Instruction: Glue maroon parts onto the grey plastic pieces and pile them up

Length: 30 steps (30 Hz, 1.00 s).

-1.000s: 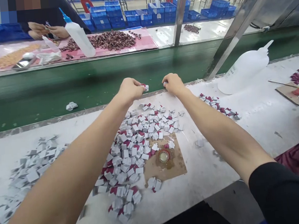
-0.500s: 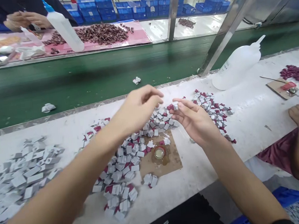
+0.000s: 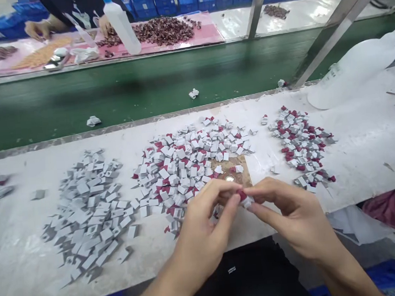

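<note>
Between my two hands, close to the table's near edge, is a small grey and dark red plastic piece [image 3: 245, 199]. The thumb and fingers of my left hand [image 3: 212, 220] pinch its dark red side. On its pale side, my right hand [image 3: 288, 211] grips it between thumb and fingers. Just beyond my hands lies a wet brown cardboard square [image 3: 241, 162], partly covered, with a small round cap [image 3: 229, 178] on it. A heap of grey and dark red pieces [image 3: 185, 162] spreads behind and left of my left hand.
Plain grey pieces [image 3: 89, 211] form a heap at left; another mixed heap [image 3: 301, 140] lies at right. A white squeeze bottle [image 3: 356, 74] leans beside a metal post. A green conveyor [image 3: 145, 88] runs behind. Across it, a co-worker's hands [image 3: 39, 30] work near brown pieces [image 3: 164, 30].
Both hands have come together and moved nearer to me, over the cardboard's near side. My left hand now grips the piece that my right hand held alone. The view has shifted left.
</note>
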{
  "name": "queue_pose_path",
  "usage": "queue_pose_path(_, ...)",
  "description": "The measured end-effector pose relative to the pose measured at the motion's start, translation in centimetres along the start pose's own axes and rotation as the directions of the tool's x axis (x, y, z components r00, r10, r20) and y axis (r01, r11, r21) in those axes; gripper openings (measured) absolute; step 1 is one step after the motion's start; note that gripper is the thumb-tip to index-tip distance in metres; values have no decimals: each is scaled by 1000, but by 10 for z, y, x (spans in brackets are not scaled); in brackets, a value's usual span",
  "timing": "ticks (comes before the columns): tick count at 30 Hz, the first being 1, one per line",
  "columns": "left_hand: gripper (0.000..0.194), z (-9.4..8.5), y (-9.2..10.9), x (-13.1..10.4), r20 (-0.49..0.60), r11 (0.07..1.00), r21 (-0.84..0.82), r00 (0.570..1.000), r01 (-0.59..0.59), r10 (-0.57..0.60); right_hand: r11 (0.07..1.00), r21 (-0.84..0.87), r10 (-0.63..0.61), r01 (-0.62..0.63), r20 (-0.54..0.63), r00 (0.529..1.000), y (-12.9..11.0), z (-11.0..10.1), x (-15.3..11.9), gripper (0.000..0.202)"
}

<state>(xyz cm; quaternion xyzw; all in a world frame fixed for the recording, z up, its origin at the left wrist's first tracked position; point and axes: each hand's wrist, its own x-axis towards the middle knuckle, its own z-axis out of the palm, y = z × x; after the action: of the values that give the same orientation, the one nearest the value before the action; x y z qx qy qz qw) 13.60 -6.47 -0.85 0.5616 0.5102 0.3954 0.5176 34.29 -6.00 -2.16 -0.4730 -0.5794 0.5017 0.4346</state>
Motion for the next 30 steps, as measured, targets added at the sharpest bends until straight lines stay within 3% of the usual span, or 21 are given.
queue_pose_path(4, 17, -2, -23, -33, -187, 994, 51, 979, 94, -83, 991, -124, 32, -44, -95, 995, 14, 5, -7, 16)
queue_pose_path(7, 17, -5, -33, -44, -283, 989, 53, 952, 142, -121, 980, -179, 55, -85, -167, 984, 23, 9, -4, 11)
queue_pose_path(14, 13, -2, -30, -39, -253, 982, 136, 963, 131, -93, 953, -300, -3, -49, -170, 985, 23, 14, 3, 9)
queue_pose_path(23, 15, 2, -35, -36, -220, 985, 139, 973, 104, -71, 931, -356, 22, -82, -168, 986, 25, 17, 5, 7)
queue_pose_path(26, 22, 5, -35, -31, -204, 982, 169, 978, 86, -51, 920, -382, 30, -89, -159, 987, 22, 17, 5, 8)
queue_pose_path(30, 41, 14, -38, -19, -181, 984, 114, 977, 138, -116, 889, -453, 13, -70, -128, 992, 16, 16, 6, 9)
